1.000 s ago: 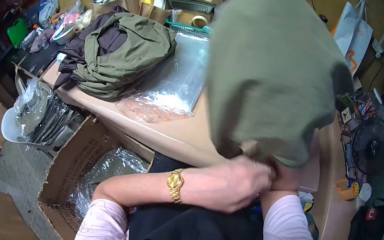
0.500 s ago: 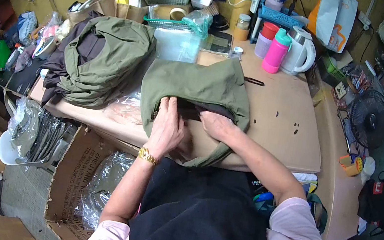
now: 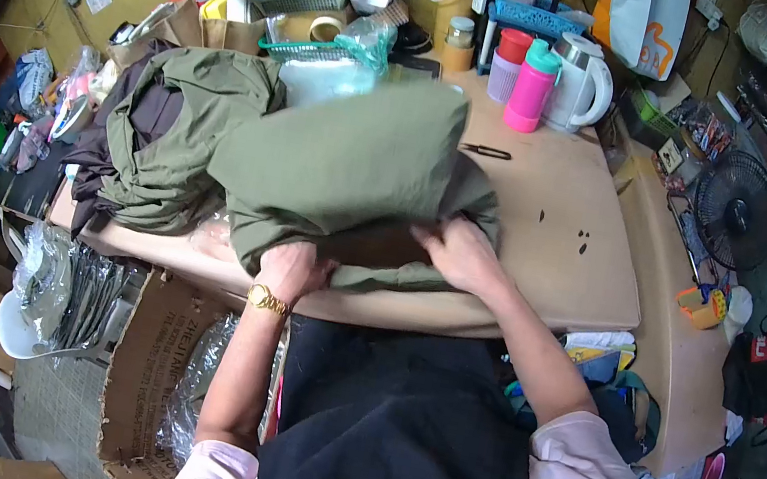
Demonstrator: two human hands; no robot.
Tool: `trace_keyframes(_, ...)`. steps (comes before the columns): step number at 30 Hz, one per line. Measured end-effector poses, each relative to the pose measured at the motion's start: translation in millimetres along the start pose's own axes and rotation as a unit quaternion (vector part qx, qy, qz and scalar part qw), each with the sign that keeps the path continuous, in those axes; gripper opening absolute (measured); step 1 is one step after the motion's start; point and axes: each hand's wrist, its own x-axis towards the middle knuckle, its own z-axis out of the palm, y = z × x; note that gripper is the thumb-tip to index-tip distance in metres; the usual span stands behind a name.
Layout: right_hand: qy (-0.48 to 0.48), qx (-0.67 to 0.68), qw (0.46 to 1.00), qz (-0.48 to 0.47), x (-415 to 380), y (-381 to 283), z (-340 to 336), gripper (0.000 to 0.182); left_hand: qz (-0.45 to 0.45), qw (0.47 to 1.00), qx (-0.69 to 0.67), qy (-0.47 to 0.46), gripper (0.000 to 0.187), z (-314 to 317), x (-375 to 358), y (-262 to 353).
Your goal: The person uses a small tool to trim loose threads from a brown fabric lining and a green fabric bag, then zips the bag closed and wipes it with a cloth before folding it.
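A bag-like olive-green cloth piece (image 3: 343, 147) is lifted and billowing over the front of the table, its upper part blurred by motion. My left hand (image 3: 290, 272), with a gold watch at the wrist, is closed on its lower left edge. On the opposite side, my right hand (image 3: 464, 255) grips the edge at the right, thumb pointing toward the dark opening between the hands. The fingertips of both hands are partly hidden in the cloth. Touching it on the left lies a heap of olive and dark brown cloth pieces (image 3: 196, 86).
A small black thread snipper (image 3: 487, 151) lies on the brown-covered table (image 3: 559, 279). Behind stand a pink bottle (image 3: 531, 87), a kettle (image 3: 580, 85) and a green basket (image 3: 303, 51). Below left is an open cardboard box (image 3: 143, 372) with clear plastic. A fan (image 3: 734, 209) stands at right.
The cloth piece has been raised and swung left, now overlapping the heap. My left hand has moved down and closed on the edge; my right hand has shifted slightly right. The view has shifted a little.
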Motion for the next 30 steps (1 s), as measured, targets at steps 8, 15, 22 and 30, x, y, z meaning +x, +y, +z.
trace_keyframes(8,0.119,0.827,0.550,-0.023,76.4,-27.8,-2.4,0.019,0.137,0.988,0.045,0.060,0.035,-5.2,-37.5,72.9)
trace_keyframes(15,-0.268,0.350,0.897,0.014,83.6,2.4,10.2,0.047,0.114,0.993,0.003,0.043,0.062,-32.9,-56.3,62.7)
trace_keyframes(22,-0.262,-0.209,0.939,-0.082,50.2,-9.6,22.6,0.048,0.046,0.923,-0.060,0.378,0.044,-28.7,-17.3,50.2)
trace_keyframes(30,-0.085,-0.326,0.937,-0.091,44.2,-80.4,-106.1,0.032,-0.071,0.987,0.000,0.143,0.029,-121.5,-44.9,24.5)
